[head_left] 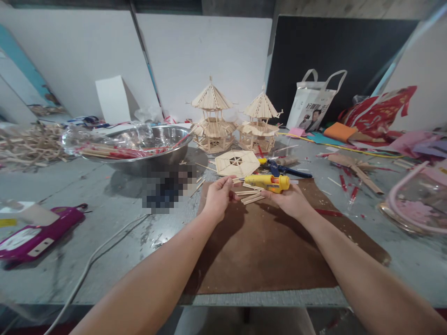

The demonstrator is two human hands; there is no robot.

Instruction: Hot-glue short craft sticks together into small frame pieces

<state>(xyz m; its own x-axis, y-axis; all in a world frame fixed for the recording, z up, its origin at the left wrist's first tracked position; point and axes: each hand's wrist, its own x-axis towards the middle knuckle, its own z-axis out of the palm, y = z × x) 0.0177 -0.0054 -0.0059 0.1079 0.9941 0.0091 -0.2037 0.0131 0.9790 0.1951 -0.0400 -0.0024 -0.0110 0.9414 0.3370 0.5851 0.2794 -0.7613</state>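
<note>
My left hand is closed in a pinch on a thin wooden stick, its fingertips close to the nozzle of a yellow glue gun. My right hand is closed on the glue gun, which points left; the grip is mostly hidden by the fingers. Several short wooden sticks show just below the gun, between both hands; whether they are held or lie on the mat I cannot tell. Just beyond the hands is a flat six-sided panel of sticks with a spoked opening.
Two stick-built pagodas stand behind. A metal bowl with wrapped sticks is left, near a cable and a purple device. Dark blue-handled pliers lie beyond the brown mat. A clear pink-handled bag sits right.
</note>
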